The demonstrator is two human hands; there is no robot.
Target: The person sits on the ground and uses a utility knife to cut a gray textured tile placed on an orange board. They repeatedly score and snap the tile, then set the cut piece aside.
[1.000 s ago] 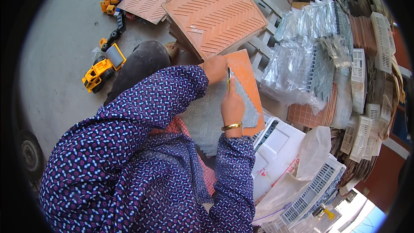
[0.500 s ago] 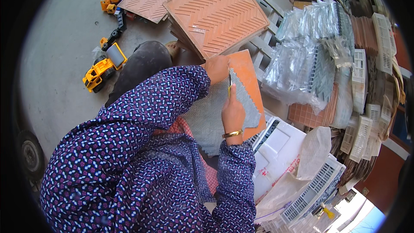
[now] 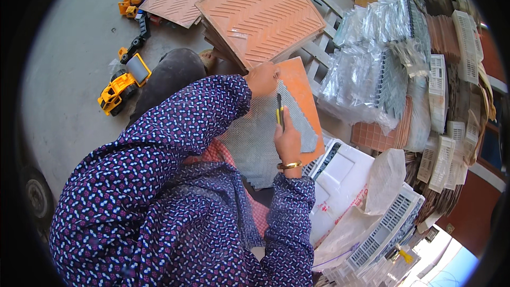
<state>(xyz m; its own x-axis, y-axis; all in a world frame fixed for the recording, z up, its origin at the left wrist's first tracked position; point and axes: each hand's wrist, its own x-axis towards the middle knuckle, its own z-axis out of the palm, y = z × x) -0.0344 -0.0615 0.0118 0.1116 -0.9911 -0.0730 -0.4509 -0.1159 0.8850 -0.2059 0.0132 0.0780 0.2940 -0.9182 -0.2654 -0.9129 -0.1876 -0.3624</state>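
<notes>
A grey mesh-covered sheet (image 3: 249, 143) with a jagged edge lies over an orange board (image 3: 299, 82) in front of me. My right hand (image 3: 288, 141) is closed around a yellow-and-black utility knife (image 3: 280, 116). The blade points away from me, over the sheet's right part. At the sheet's far corner, my left hand (image 3: 261, 81) has its fingertips pinched together. What they pinch, if anything, is too small to make out.
Beyond my hands stands a stack of orange herringbone-patterned panels (image 3: 260, 16). A yellow toy truck (image 3: 125, 86) is on the floor at left. Plastic-wrapped grey tile sheets (image 3: 356, 74) are piled at right. Nearer, a white foam box (image 3: 340, 175) sits by my right forearm.
My left hand has moved slightly away from me, its fingers now pinched past the sheet's corner. The knife has drawn back toward me and its blade shows more clearly.
</notes>
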